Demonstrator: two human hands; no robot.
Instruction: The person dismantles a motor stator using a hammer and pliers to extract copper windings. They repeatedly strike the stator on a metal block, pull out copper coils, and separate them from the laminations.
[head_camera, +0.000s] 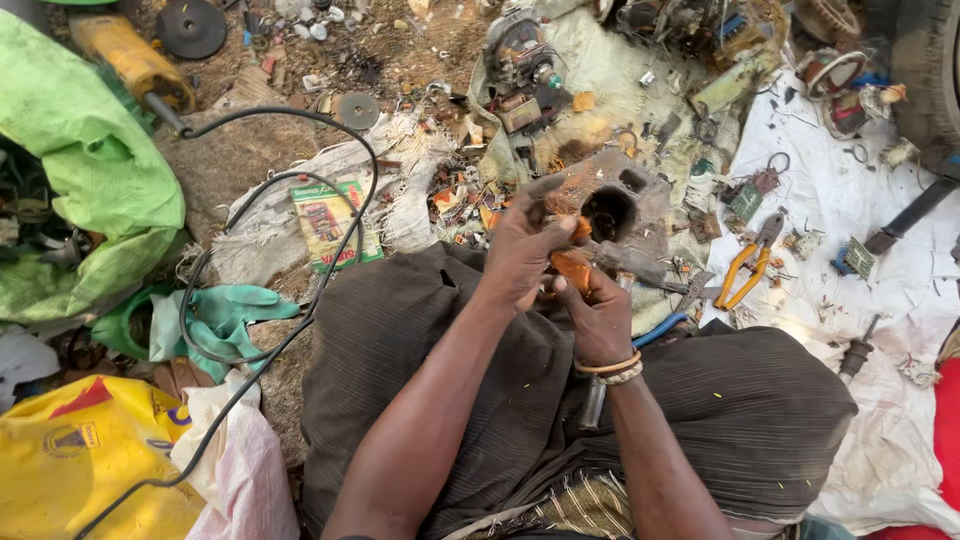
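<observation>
bare dirt ground (240, 150) littered with scrap parts, with a white cloth sheet (880, 300) spread to the right. the person sits with both hands together over the lap. the left hand (525, 250) and the right hand (598, 315) are both closed on a small orange-brown copper-wound part (573, 268), held just in front of a rusty grey metal motor housing with a round hole (610, 205). exactly how the fingers pinch it is hard to tell, since the hands cover most of it.

to do this well, the part wants a firm grip in one hand while the other works at the winding in short pulls, kept close over the lap so loose bits don't scatter.

yellow-handled pliers (745, 270) lie near on the sheet, a yellow angle grinder (130, 60) sits well apart at upper left, and a green rubber glove (225, 315) lies beside the black cable (300, 115).
</observation>
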